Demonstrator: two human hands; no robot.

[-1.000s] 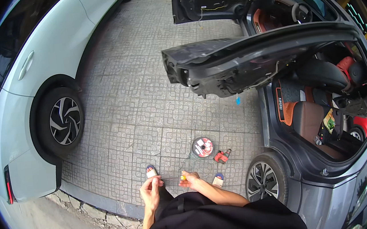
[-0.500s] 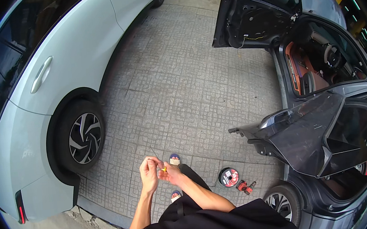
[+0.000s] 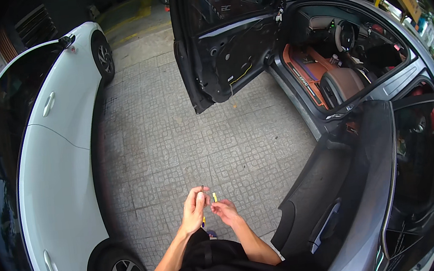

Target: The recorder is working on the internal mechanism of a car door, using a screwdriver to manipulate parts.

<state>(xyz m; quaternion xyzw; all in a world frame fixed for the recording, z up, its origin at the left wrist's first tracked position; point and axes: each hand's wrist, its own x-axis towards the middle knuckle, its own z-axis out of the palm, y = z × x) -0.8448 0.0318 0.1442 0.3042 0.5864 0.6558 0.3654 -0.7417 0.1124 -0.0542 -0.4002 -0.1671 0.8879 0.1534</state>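
In front of my body, both hands are raised close together over the paving. My left hand [image 3: 193, 208] is closed, thumb against fingers, pinching a small thin dark piece [image 3: 203, 189]; its kind is too small to make out. Just to its right, my right hand [image 3: 226, 211] has its fingertips closed on a small slim yellow piece [image 3: 214, 197] with a pale tip, standing upright. Below my left hand a small yellow-and-blue thing [image 3: 203, 222] shows; whether a hand holds it I cannot tell.
A white car [image 3: 57, 178] runs along the left. At right, a grey car has its front door [image 3: 230, 60] open, inner panel bared, and its rear door [image 3: 312, 183] open close to my right arm. Grey patterned paving [image 3: 174, 129] lies between them.
I have moved forward along the cars, and the grey car's open doors are nearer. My hands have drawn slightly apart. The cable spool and red power tool on the ground are out of sight.
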